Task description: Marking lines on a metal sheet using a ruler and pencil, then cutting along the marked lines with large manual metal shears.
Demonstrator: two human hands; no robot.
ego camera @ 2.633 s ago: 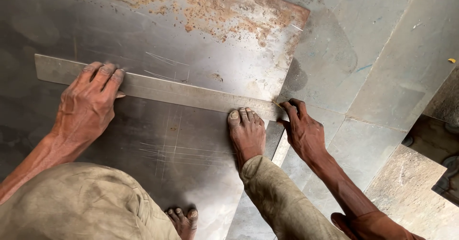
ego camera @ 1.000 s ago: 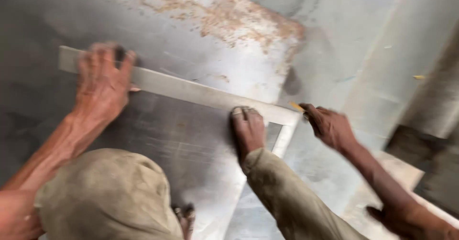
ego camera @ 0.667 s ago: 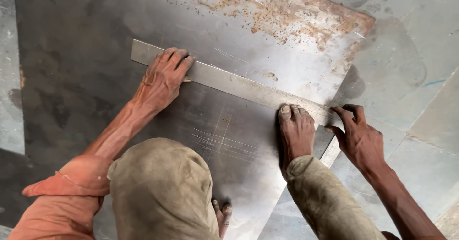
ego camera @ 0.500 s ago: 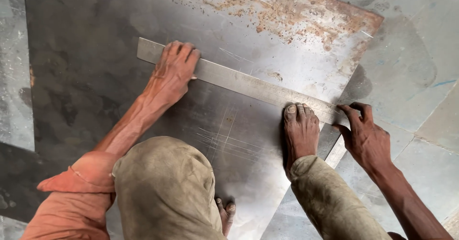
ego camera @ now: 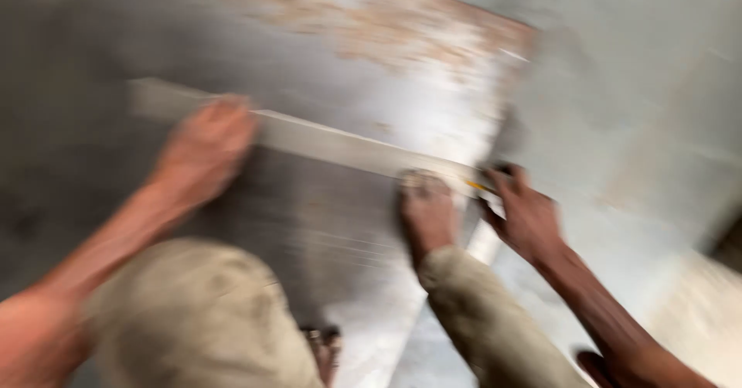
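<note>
The view is badly blurred. A long flat metal straightedge lies slantwise across a large grey steel sheet with rust patches. My left hand lies flat on the straightedge near its left end and presses it down. My bare foot stands on its right end. Just beyond that end my right hand has its fingers curled, and a small yellow-tipped marking tool shows at the fingertips.
My knees in tan trousers fill the lower part of the view. My other foot rests on the sheet near its front edge. Grey concrete floor lies to the right of the sheet's edge.
The camera has swung and the picture has blurred. My left hand and foot stay on the straightedge. My right hand stays at its right end.
</note>
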